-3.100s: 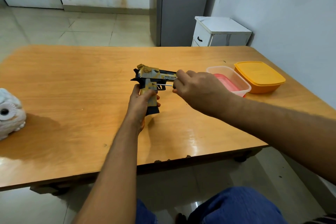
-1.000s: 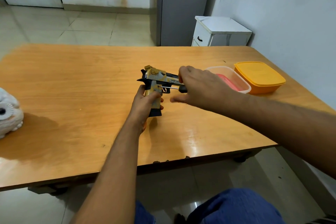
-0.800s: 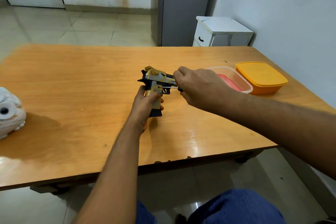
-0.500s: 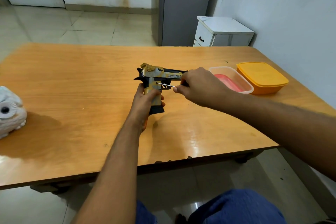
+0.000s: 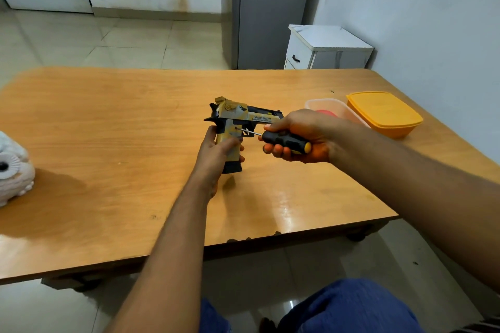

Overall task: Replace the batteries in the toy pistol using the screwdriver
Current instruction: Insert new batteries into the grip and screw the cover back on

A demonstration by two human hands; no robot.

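Gripping camo plastic toy pistol [image 5: 238, 119] | ribbed-looking screwdriver [image 5: 284, 140] tip seemingly touching grip

My left hand [image 5: 213, 154] and my right hand [image 5: 300, 135] are both bare, with no rings, watch or gloves on them. My forearms are bare too, with no sleeve showing anywhere along them up to the frame's edge. On my legs I wear blue trousers [image 5: 349, 308] of a plain, slightly textured cloth, seen at the bottom of the view.
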